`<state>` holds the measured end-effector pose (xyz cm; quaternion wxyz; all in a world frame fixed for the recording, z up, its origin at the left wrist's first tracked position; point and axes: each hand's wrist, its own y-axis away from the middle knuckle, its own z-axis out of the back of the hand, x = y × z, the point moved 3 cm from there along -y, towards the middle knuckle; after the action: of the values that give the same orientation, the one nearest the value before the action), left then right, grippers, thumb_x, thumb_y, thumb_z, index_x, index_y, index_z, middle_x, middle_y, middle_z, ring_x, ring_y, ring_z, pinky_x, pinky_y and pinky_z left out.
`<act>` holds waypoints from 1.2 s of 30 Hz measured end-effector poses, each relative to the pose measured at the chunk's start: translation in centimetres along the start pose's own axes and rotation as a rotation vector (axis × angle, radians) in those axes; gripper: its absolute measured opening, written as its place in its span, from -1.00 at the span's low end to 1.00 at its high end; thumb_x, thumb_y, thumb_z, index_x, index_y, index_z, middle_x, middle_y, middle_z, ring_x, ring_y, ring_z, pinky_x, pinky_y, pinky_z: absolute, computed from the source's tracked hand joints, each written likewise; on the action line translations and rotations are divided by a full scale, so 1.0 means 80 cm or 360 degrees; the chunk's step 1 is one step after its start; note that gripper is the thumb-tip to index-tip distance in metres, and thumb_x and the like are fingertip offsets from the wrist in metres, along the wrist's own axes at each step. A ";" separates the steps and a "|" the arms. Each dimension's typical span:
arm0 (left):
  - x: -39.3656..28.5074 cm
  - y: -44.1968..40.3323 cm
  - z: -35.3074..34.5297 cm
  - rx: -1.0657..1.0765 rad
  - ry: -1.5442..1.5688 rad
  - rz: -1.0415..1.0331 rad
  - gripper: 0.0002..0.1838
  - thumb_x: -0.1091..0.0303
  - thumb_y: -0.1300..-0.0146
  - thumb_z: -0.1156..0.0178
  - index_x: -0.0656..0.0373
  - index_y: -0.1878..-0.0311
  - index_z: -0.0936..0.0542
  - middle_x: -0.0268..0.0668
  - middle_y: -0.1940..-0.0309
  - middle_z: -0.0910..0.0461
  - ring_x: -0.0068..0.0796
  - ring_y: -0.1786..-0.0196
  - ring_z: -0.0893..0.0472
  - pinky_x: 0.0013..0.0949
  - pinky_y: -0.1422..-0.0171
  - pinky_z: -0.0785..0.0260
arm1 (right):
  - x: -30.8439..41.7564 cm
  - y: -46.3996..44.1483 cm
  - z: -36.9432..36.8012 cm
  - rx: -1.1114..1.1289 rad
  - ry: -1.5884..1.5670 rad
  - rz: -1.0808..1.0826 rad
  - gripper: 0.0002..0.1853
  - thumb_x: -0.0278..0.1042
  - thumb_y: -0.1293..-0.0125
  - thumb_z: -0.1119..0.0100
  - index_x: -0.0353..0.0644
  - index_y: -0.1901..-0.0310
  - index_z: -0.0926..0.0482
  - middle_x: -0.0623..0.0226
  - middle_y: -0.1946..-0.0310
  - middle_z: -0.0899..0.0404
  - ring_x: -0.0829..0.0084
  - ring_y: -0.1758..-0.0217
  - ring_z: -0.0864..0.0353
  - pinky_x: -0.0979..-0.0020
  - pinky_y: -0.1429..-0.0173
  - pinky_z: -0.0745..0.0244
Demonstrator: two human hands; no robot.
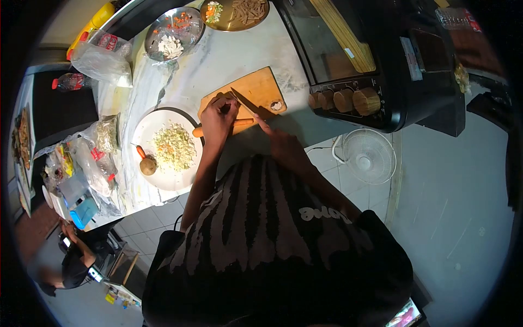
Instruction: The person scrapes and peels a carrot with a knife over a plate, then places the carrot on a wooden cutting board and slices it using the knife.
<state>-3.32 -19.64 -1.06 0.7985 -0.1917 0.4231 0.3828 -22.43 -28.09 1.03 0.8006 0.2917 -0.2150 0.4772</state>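
A wooden cutting board lies on the marble counter in front of me. My right hand grips a knife, its blade angled over the board with the tip towards the far side. Close to the blade, my left hand has its fingers curled together on the board; what they hold is hidden. A carrot lies across the board's near edge, partly behind my left wrist, and its orange end shows on the wrist's other side. A small pale piece sits at the board's right corner.
Left of the board, a white plate bears chopped vegetables, a small carrot and a round brown item. Two metal plates with cut food stand farther back. A black oven stands right. Bags and bottles crowd the left; another person is lower left.
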 end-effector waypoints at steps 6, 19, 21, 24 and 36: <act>-0.004 0.000 0.001 0.0012 -0.0011 0.0071 -0.83 0.33 -0.22 -0.36 0.25 0.23 -0.73 -0.16 0.34 -0.72 -0.30 0.31 -0.74 -0.36 0.14 -0.53 | 0.002 -0.002 0.001 0.0012 -0.0104 -0.0088 -0.18 -0.58 -0.27 0.05 0.22 -0.56 -0.08 -0.09 0.44 -0.50 -0.15 0.38 -0.59 -0.04 0.24 -0.51; -0.003 -0.002 0.000 0.0048 -0.0013 0.0170 -0.81 0.29 -0.22 -0.38 0.24 0.25 -0.73 -0.16 0.42 -0.73 -0.36 0.37 -0.73 -0.38 0.21 -0.50 | 0.001 -0.008 -0.002 0.0174 -0.0003 -0.0147 -0.10 -0.47 -0.25 -0.08 0.20 -0.59 0.06 -0.08 0.46 -0.59 -0.13 0.37 -0.66 -0.03 0.23 -0.55; 0.001 -0.004 -0.002 0.0047 -0.0003 0.0156 -0.82 0.30 -0.22 -0.37 0.24 0.26 -0.73 -0.18 0.43 -0.73 -0.38 0.38 -0.73 -0.39 0.22 -0.50 | 0.000 -0.011 0.000 0.0161 -0.0105 -0.0171 -0.16 -0.47 -0.27 -0.04 0.23 -0.58 -0.01 -0.12 0.44 -0.57 -0.13 0.33 -0.66 -0.03 0.21 -0.54; 0.006 -0.007 -0.007 0.0139 0.0074 0.0328 -0.82 0.30 -0.19 -0.37 0.24 0.27 -0.72 -0.21 0.45 -0.73 -0.42 0.39 -0.72 -0.40 0.22 -0.50 | -0.005 -0.009 -0.007 0.0102 -0.0148 -0.0163 -0.20 -0.45 -0.30 -0.04 0.26 -0.56 -0.08 -0.16 0.42 -0.56 -0.14 0.29 -0.66 -0.04 0.17 -0.52; 0.004 -0.007 -0.007 0.0002 -0.0184 0.0007 -0.80 0.24 -0.15 -0.38 0.17 0.29 -0.70 -0.18 0.42 -0.72 -0.25 0.35 -0.74 -0.31 0.22 -0.51 | 0.007 -0.009 -0.007 0.0072 -0.0086 -0.0211 -0.16 -0.44 -0.26 -0.08 0.28 -0.57 -0.06 -0.12 0.45 -0.56 -0.18 0.33 -0.64 -0.07 0.16 -0.52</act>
<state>-3.09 -20.19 -1.69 0.8209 -0.1679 0.3769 0.3948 -21.52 -27.64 0.76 0.8175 0.3361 -0.2061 0.4198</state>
